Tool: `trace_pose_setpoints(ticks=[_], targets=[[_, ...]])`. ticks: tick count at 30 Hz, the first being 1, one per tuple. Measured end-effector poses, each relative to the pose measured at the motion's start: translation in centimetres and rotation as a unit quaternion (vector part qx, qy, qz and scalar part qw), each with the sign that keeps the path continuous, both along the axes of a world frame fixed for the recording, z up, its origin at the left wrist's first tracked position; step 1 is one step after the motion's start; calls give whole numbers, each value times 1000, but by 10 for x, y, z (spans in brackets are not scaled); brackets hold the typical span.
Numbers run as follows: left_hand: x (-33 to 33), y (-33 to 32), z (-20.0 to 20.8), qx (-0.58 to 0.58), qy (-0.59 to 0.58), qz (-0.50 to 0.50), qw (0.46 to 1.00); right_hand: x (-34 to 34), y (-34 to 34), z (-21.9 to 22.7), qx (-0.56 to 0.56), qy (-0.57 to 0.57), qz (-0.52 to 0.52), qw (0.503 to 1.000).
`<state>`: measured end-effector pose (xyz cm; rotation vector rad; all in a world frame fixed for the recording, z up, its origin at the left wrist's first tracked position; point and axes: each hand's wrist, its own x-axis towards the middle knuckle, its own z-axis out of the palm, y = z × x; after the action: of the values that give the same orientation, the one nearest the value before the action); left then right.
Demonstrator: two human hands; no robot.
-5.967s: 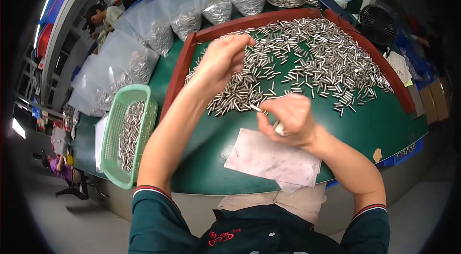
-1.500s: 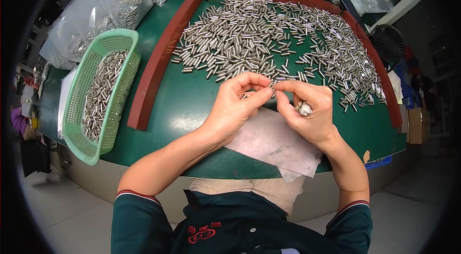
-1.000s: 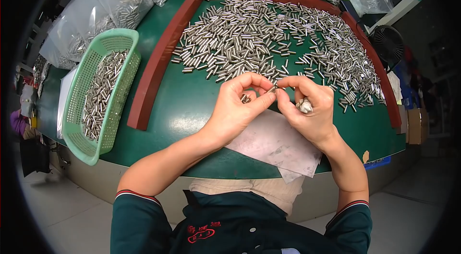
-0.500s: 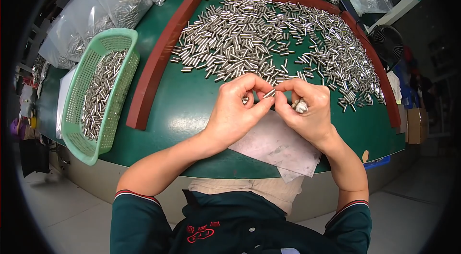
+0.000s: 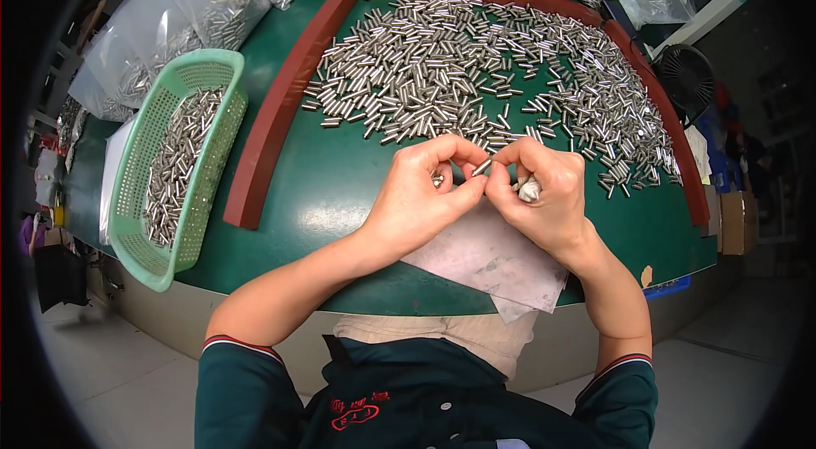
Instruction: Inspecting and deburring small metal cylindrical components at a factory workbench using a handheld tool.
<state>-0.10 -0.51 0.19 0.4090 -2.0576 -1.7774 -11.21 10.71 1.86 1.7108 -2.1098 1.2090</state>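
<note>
Between clamped fingers (image 5: 452,146) of the left hand (image 5: 412,204) slants a metal pin (image 5: 482,167); the right hand (image 5: 551,203) grips a white wad (image 5: 530,189)

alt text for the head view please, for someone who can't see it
Left hand and right hand meet at a metal pin above a green table, the right also holding a white wad. Many loose pins lie beyond, within red rails; a green basket of pins stands left.
</note>
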Motion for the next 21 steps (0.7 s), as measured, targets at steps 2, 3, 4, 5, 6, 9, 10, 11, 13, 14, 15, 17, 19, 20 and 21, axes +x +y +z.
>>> trace_pose_setpoints(ticks=[2, 3, 4, 5, 6, 9, 10, 11, 13, 14, 15, 17, 19, 20, 21], targets=[[-1, -1, -1, 40, -6, -13, 999, -1, 0, 0, 7, -9, -6, 1000], [-2, -2, -4, 60, 3, -16, 998, -1, 0, 1, 7, -9, -6, 1000], [-3, -2, -5, 80, 13, -18, 997, -1, 0, 1, 8, -12, -7, 1000], [-3, -2, -4, 80, 13, -18, 997, -1, 0, 1, 8, -15, -7, 1000], [-3, -2, -4, 90, 13, -19, 996, -2, -1, 1, 9, -15, -8, 1000], [-4, -3, -4, 90, 12, -16, 996, -2, 0, 0, 4, -27, -5, 1000], [-4, -3, -5, 79, 10, -12, 997, -2, 0, 0, 8, -31, -8, 999], [-3, -4, -4, 79, 10, -11, 997, -2, 0, 0, 11, -36, -10, 999], [-4, -4, -4, 77, 24, -7, 997, -2, -1, -1, 2, -39, -15, 999], [-3, -4, -3, 77, 24, -7, 997, -2, -1, -1, -6, -41, -19, 999], [-3, -4, -2, 89, 22, -8, 996, -3, -1, -2, -6, -41, -19, 999], [-3, -4, -3, 100, 19, -9, 995, -3, -1, -2, -3, -45, -26, 999], [-3, -4, -4, 130, 29, -9, 991, -3, -2, -2, -8, -46, -24, 999], [-2, -4, -4, 130, 29, -9, 991, -3, -2, -2, -13, -46, -23, 999], [-2, -4, -3, 136, 28, -11, 990, -3, -1, -1, -13, -46, -23, 999]])
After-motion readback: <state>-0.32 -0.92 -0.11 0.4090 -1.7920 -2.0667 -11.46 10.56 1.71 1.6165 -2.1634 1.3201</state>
